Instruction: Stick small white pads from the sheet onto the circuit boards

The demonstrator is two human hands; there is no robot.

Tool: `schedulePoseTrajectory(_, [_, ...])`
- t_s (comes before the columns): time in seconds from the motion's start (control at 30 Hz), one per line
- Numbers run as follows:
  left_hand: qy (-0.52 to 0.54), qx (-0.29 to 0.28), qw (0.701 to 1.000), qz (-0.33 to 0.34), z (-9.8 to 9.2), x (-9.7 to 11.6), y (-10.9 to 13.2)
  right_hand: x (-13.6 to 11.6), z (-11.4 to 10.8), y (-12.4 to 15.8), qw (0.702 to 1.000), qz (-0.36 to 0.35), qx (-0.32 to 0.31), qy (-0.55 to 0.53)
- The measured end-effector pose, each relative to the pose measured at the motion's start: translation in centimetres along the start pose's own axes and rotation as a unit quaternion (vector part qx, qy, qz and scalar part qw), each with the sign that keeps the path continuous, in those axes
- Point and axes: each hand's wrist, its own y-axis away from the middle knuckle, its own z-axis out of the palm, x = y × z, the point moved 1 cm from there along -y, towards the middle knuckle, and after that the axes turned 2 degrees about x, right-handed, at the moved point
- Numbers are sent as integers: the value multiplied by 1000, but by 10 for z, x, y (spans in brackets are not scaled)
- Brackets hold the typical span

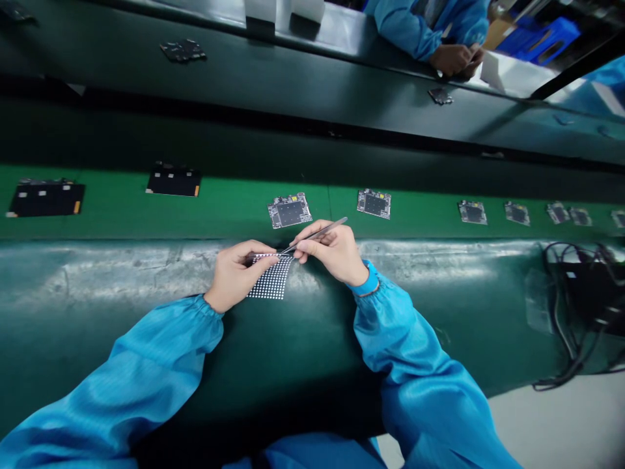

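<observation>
- Blue cleanroom sleeves, gathered at the cuffs, lead to both hands, held close together over the rounded dark green bench edge.
- Left hand: closed to a pinch on the top edge of a small perforated sheet (a tight grid of white dots; its material is hard to tell).
- Right hand: narrow, pen-style grip on steel tweezers, their tips at the sheet's top edge, just beside the left hand's fingers.
- Sheet position: held tilted against the bench edge, just below the belt.
- Circuit boards sit spaced in a row on a green conveyor belt, the nearest just above the hands; black-covered boards lie farther left.
- Far side: a co-worker's hands at the top right; black cables lie bunched on the right.
</observation>
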Motion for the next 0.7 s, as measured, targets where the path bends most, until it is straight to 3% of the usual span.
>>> schedulePoseTrajectory(0.4, [-12, 2, 1000, -6, 0, 2, 0, 3, -3, -5, 999, -18, 32, -12])
schedulePoseTrajectory(0.57, [-6, 0, 1000, -5, 0, 1, 0, 11, -21, -49, 991, -75, 114, 14])
schedulePoseTrajectory(0.7, [-10, 0, 1000, -6, 0, 2, 0, 25, -32, -88, 988, -65, 132, 34])
